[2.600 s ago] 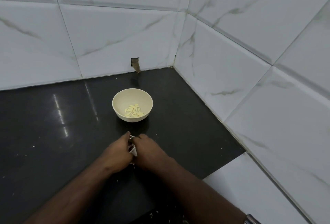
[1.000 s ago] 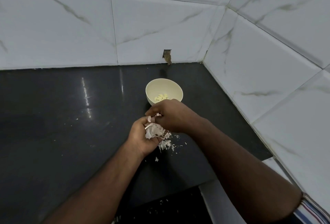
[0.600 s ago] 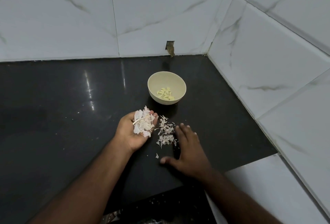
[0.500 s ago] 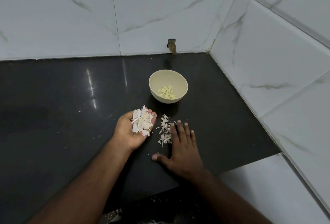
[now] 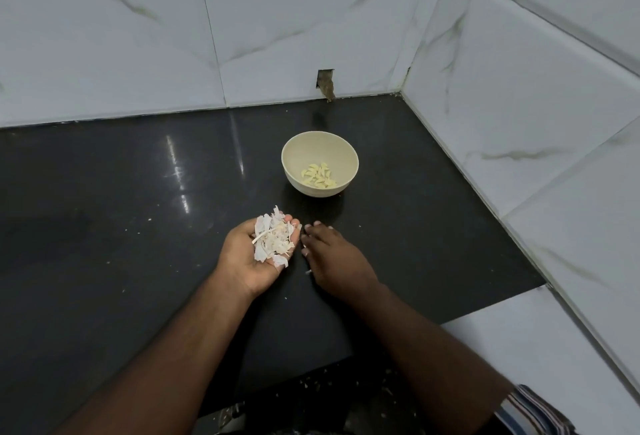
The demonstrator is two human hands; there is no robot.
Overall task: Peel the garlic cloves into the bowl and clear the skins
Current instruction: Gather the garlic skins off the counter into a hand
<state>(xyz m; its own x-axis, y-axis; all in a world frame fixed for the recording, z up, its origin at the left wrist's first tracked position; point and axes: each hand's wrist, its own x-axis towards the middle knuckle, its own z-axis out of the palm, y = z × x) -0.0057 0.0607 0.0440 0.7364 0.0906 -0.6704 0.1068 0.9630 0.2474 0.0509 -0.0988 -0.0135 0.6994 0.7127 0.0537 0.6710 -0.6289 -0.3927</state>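
While you hold this pose, the scene reads as follows:

Left hand: your left hand point(image 5: 258, 259) lies palm up just above the counter, fingers gently cupped round a heap of skins point(image 5: 273, 243), which sits on the palm and fingers.

Right hand: your right hand point(image 5: 334, 261) is palm down just beside the left one, fingers bent with their tips at the counter near the left fingertips; whether it grasps anything underneath cannot be told.

Skins: almost all of the papery white pieces are in the left palm; a few small flakes lie on the counter by the right hand and nearer your body, and more crumbs dot the front edge.

Bowl: the cream bowl point(image 5: 320, 154) stands upright on the counter beyond both hands, apart from them, towards the back corner.

Cloves: the peeled cloves point(image 5: 319, 175) lie in a small pile at the bottom of the bowl.

Counter: the black glossy counter point(image 5: 121, 226) carries the bowl and shows streaks of reflected light on its left part.

Wall: white marbled tiles point(image 5: 104, 36) meet in a corner behind the bowl, with a small notch point(image 5: 326, 82) at the base of the back wall.

Sleeve: a striped cuff point(image 5: 533, 412) shows on your right arm at the lower right.

Writing: no legible lettering on bowl, tiles or sleeve.
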